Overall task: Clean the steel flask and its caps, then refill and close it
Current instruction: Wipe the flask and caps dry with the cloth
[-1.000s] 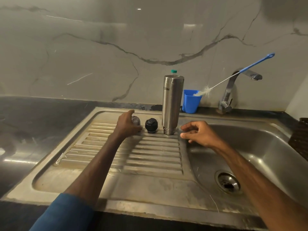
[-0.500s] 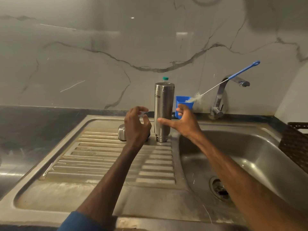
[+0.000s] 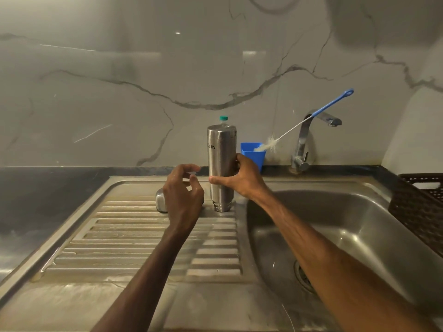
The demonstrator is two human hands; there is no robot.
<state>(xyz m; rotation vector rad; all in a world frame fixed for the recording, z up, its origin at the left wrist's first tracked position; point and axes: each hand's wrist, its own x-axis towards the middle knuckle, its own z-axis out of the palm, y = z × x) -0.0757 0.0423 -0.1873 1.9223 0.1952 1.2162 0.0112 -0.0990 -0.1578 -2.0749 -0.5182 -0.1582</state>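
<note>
The steel flask stands upside down, mouth down, at the back of the ribbed drainboard. My right hand grips its middle, thumb across the front and fingers round the right side. My left hand hovers just left of the flask with loosely curled fingers and holds nothing that I can see. A steel cap lies on the drainboard, half covered by that hand. The black cap is hidden behind it.
A blue cup behind the flask holds a long bottle brush with a blue handle. The tap stands behind the sink basin. A green-capped bottle peeks over the flask. At far right sits a dark woven basket.
My right hand has risen from the drainboard and closed round the flask. My left hand has let go of the steel cap and lifted toward the flask, covering the black cap.
</note>
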